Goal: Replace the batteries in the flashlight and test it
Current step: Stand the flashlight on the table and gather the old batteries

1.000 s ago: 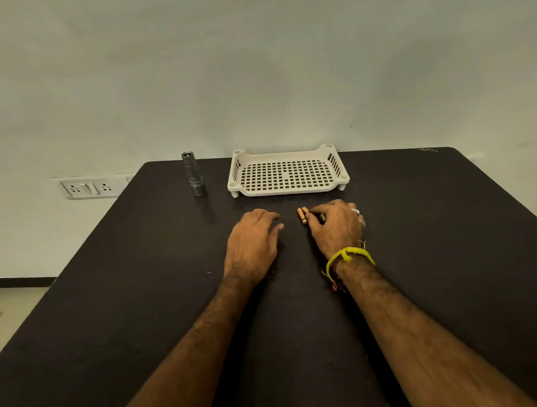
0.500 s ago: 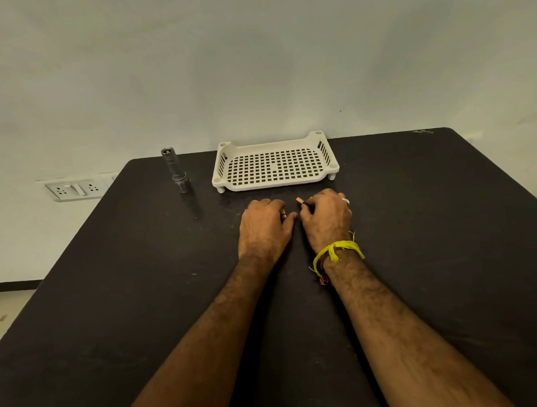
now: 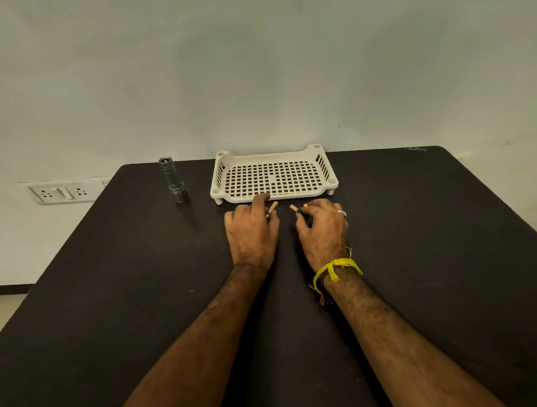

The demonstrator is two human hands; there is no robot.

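A silver flashlight (image 3: 173,180) stands upright on its head near the far left of the black table (image 3: 106,273), well left of both hands. My left hand (image 3: 251,230) pinches one small copper-and-black battery (image 3: 272,207) just in front of the tray. My right hand (image 3: 322,231) grips two more batteries (image 3: 295,209), their copper tips poking out past the fingers. A gap of table separates the two hands. The rest of each battery is hidden under the fingers.
A white perforated plastic tray (image 3: 319,193) stands at the table's far edge, right behind the hands. A wall socket strip (image 3: 60,192) sits low on the wall to the left. The wall rises straight behind the table.
My left hand moved to the right hand, took one battery and drew back left. The hands, which were touching, are now apart. The view tilted a little.
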